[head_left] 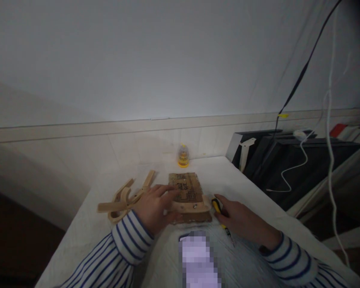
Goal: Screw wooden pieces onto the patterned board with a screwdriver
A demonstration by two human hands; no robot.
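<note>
- Wooden strip [187, 207], pale and narrow, lies across the printed cardboard [184, 186] on the white-covered worktop [87, 240], between the two hands.
- A small metallic-looking part [195, 206] sits on the strip; it is too small to identify.
- Left hand [157, 206]: fingers spread over the strip's left end, with the thumb on the near side; I cannot tell whether they pinch it or merely rest there.
- Right hand [238, 218]: curled around the yellow-and-black screwdriver [216, 206], whose shaft points down toward the wearer.
- Handling, as I judge it: the strip should be light and stiff, smooth enough to slide or swivel on the cardboard if held loosely, and liable to split near its ends.
- Best hold: thumb and fingers across its long edges, clear of the metallic part, pressing it flat against the cardboard.
- Pale wooden parts [118, 207] lie beyond the left hand; their curved pieces would make easy holds.
- A small yellow-based container [183, 158] stands near the wall.
</note>
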